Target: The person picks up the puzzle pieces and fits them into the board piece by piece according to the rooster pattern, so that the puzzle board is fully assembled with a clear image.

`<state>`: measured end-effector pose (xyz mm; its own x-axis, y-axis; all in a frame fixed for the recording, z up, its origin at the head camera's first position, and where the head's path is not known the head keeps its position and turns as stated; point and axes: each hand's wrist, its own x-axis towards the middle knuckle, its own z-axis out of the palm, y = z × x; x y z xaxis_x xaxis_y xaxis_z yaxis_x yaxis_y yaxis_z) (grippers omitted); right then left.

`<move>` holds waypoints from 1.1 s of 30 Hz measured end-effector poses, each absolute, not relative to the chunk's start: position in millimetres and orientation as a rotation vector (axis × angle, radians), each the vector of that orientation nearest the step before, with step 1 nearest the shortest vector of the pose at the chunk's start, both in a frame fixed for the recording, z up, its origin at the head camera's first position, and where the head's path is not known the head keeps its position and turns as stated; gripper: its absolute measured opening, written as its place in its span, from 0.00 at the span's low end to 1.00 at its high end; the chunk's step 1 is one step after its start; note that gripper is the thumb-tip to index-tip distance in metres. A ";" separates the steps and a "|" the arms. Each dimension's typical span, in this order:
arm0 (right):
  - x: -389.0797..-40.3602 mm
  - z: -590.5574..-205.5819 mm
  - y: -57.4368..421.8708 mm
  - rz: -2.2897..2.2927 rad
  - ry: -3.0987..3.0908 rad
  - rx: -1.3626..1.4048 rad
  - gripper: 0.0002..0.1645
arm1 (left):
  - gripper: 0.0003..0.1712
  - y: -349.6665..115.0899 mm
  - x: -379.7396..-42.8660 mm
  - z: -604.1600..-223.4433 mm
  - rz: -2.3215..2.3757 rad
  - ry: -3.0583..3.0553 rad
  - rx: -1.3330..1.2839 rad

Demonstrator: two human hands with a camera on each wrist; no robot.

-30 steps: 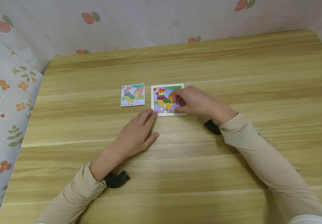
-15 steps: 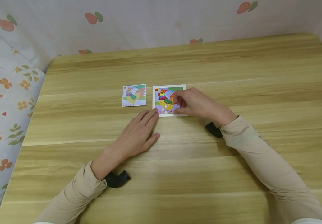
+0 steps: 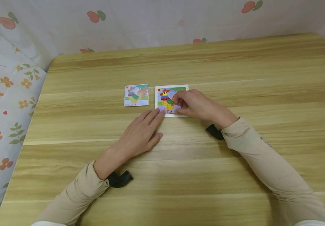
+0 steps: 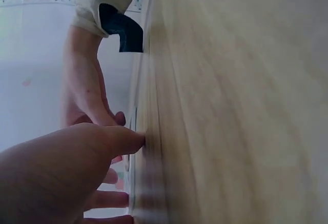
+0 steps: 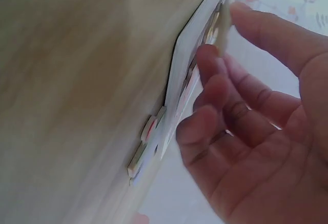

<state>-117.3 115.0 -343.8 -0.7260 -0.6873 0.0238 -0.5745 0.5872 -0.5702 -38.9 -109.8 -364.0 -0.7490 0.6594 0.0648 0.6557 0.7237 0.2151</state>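
A jigsaw puzzle (image 3: pixel 166 97) of a colourful rooster lies in its white-edged tray (image 3: pixel 171 86). My right hand (image 3: pixel 199 103) is over the tray's right side, covering part of the picture. In the right wrist view, its thumb and index finger pinch a thin puzzle piece (image 5: pixel 224 32), seen edge-on, while the other fingers curl loosely. My left hand (image 3: pixel 137 135) has its fingers fairly straight, the tips on the tray's lower left corner and the thumb on the table. To the left of the tray lies a paler rooster picture card (image 3: pixel 136 95).
Small flat puzzle pieces (image 5: pixel 146 144) show beside the tray in the right wrist view. The wooden table (image 3: pixel 236 69) meets a fruit-patterned cloth (image 3: pixel 151 22) at the back and a floral cloth (image 3: pixel 10 110) at the left. Black curved parts (image 3: pixel 120 179) stick out at both wrists.
The white gaps low in the middle of the puzzle no longer show; the picture looks continuous there. My left fingertips have slid slightly right onto the tray. The right hand stays about in place.
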 end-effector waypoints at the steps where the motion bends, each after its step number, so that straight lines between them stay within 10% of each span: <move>1: -117.1 -344.0 114.5 -0.824 2.623 -1.055 0.14 | 0.37 -109.8 -40.3 -364.5 0.354 2.906 1.113; 33: -117.9 -347.4 109.2 -0.839 2.635 -0.841 0.12 | 0.30 -96.9 -47.4 -357.7 0.248 2.961 0.982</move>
<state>-117.9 109.2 -347.4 -0.8019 -0.5945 -0.0601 -0.4502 0.6672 -0.5935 -47.4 -96.9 -357.7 -0.8030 0.5947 0.0383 0.5928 0.7905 0.1538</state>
